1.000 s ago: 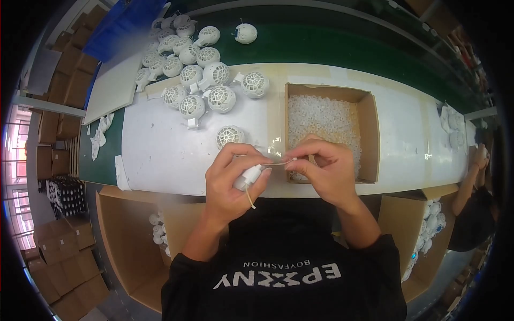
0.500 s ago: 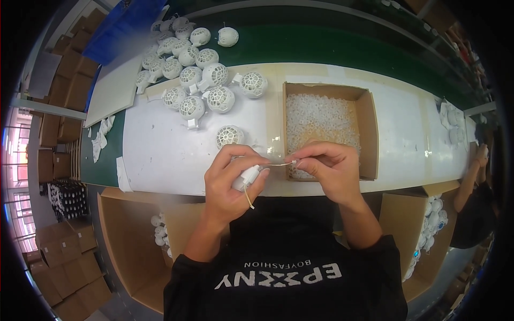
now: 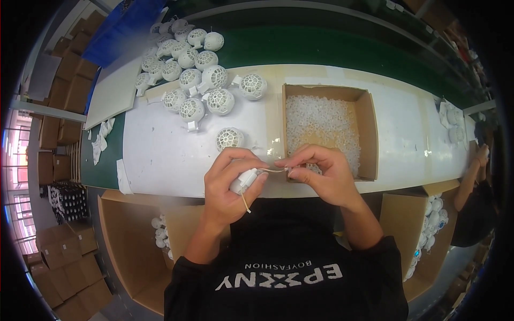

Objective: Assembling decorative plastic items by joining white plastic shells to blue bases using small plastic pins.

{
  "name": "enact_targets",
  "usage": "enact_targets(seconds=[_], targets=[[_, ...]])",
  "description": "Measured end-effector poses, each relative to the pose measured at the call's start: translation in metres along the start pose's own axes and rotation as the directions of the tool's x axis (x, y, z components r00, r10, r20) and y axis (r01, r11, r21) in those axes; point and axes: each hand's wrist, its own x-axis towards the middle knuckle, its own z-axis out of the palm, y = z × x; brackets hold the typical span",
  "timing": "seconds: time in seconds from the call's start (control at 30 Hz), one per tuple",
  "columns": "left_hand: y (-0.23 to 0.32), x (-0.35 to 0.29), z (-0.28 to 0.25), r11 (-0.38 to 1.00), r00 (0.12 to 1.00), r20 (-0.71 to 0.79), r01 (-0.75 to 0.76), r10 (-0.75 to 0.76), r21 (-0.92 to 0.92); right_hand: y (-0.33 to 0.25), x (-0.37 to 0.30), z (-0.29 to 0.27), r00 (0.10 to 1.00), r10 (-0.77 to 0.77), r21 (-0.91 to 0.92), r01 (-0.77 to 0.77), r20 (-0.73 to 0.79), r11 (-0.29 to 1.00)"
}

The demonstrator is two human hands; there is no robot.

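My left hand (image 3: 220,187) is closed around a white plastic piece (image 3: 244,181) with a blocky end; its fingers hide most of the rest. A thin pale cord (image 3: 273,170) runs from this piece across to my right hand (image 3: 329,176). Thumb and forefinger there pinch the cord's end, where a tiny pale bit shows, too small to name. A short tail of cord hangs below my left thumb. Just beyond my left hand, a white openwork ball (image 3: 229,138) rests on the white tabletop (image 3: 155,155).
Several similar balls (image 3: 214,76) lie in a cluster at the back left, some on the green surface (image 3: 300,40). A shallow cardboard box (image 3: 368,134) of small clear pieces stands beyond my right hand. Large cartons (image 3: 134,235) flank me below the table edge. Another person's arm (image 3: 478,166) shows far right.
My right hand has come slightly left, toward my left hand, and the cord between them now bows. On the green surface, the farthest-right ball has shifted left toward the cluster.
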Motion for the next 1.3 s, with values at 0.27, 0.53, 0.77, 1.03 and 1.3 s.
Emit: enact_targets(seconds=[0.27, 0.53, 0.77, 1.03, 1.3], targets=[[-0.007, -0.002, -0.001, 0.979, 0.999, 0.011, 0.043, -0.041, -0.199, 0.005, 0.000, 0.014, 0.997, 0.051, 0.205, -0.039, -0.055, 0.978], [-0.005, -0.004, 0.000, 0.997, 1.000, 0.019, -0.020, 0.021, -0.074, -0.008, -0.003, 0.021, 0.991, -0.119, -0.182, 0.105, -0.065, 0.978], [0.003, -0.001, 0.006, 0.996, 0.984, 0.174, -0.010, 0.026, -0.091, -0.005, 0.001, 0.023, 0.981, -0.190, -0.244, 0.173, -0.045, 0.954], [0.003, -0.007, 0.001, 0.979, 0.918, 0.391, 0.014, 0.069, -0.204, 0.001, -0.006, 0.020, 0.953, -0.302, -0.137, 0.298, -0.008, 0.945], [0.018, -0.027, 0.021, 0.285, 0.733, 0.630, 0.680, -0.257, -0.675, -0.027, -0.006, 0.014, 0.754, -0.629, -0.619, 0.588, 0.188, 0.520]])
